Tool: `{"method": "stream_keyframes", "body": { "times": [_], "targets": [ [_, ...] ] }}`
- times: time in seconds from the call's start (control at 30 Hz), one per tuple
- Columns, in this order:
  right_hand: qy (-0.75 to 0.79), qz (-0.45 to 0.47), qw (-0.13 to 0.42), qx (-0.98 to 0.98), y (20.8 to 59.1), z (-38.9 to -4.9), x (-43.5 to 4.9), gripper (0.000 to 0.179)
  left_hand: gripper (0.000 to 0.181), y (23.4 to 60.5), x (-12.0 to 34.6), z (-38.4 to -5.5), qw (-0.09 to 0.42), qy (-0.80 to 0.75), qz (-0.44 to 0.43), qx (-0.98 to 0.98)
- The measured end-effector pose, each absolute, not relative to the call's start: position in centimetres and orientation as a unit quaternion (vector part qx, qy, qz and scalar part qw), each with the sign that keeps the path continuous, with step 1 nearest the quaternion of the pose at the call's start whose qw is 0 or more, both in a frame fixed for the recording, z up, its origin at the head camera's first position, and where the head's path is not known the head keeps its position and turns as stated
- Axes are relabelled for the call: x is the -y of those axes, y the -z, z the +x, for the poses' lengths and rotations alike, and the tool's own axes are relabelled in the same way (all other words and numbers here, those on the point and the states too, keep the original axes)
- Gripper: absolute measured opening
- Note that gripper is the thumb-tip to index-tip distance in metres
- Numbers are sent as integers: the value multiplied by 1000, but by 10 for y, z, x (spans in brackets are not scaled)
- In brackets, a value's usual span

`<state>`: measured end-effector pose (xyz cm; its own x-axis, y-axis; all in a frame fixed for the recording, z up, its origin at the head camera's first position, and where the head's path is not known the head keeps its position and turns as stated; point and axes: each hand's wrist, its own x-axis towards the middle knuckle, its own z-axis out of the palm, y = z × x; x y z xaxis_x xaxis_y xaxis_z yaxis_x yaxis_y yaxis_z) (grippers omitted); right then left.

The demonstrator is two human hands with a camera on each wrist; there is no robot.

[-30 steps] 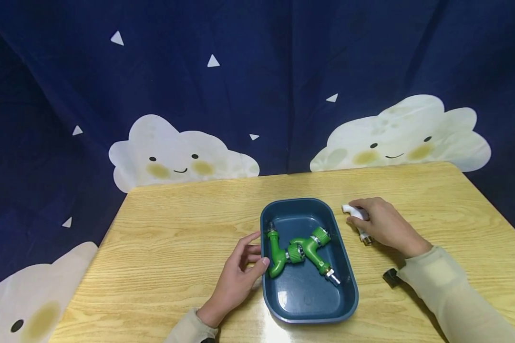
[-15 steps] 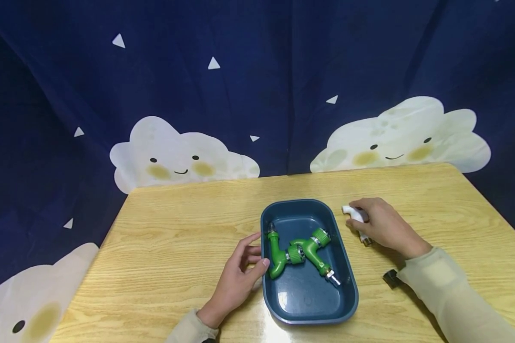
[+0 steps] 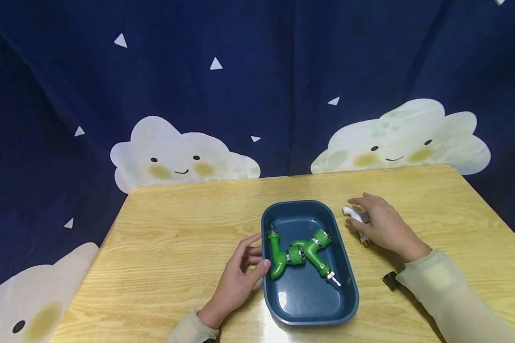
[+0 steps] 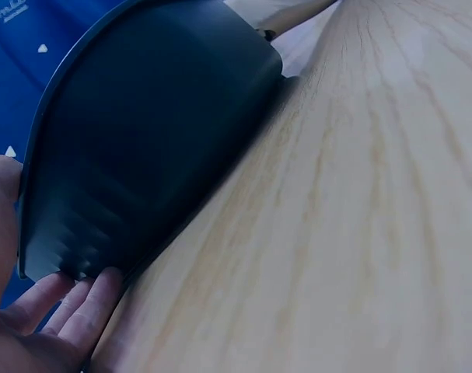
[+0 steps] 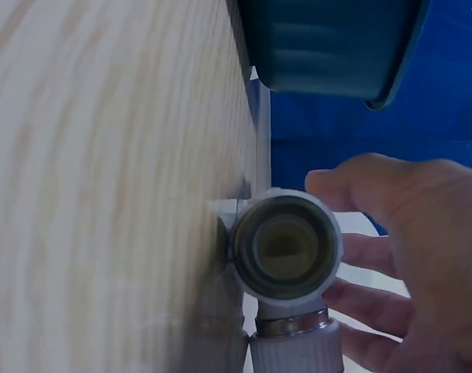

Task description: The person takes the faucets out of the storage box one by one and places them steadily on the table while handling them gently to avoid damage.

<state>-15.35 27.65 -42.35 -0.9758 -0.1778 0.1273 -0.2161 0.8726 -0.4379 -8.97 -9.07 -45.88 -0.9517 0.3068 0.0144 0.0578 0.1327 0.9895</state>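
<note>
Grained wood tabletop [image 3: 184, 228]; right fingers [image 5: 369, 252] beside curved white tap [image 3: 354, 215].

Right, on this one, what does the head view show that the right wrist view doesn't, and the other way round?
Only the head view shows the inside of the tray, with two green taps lying in it, and the left hand at the tray's side.

Only the right wrist view looks straight into the round opening at one end of the white tap.

Both show the white tap, the right hand beside it, part of the tray, the wood-grain table and the blue backdrop.
</note>
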Motion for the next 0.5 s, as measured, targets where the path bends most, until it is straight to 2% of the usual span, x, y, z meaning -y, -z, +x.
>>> {"method": "stream_keyframes", "body": {
  "times": [0.23, 0.5],
  "targets": [
    [-218, 126, 98, 963, 424, -149, -275, 57, 61, 461, 90, -89, 96, -646, 128, -746],
    [-224, 146, 114, 957, 417, -148, -269, 52, 61, 460, 91, -90, 91, -646, 130, -747]
  ]
}}
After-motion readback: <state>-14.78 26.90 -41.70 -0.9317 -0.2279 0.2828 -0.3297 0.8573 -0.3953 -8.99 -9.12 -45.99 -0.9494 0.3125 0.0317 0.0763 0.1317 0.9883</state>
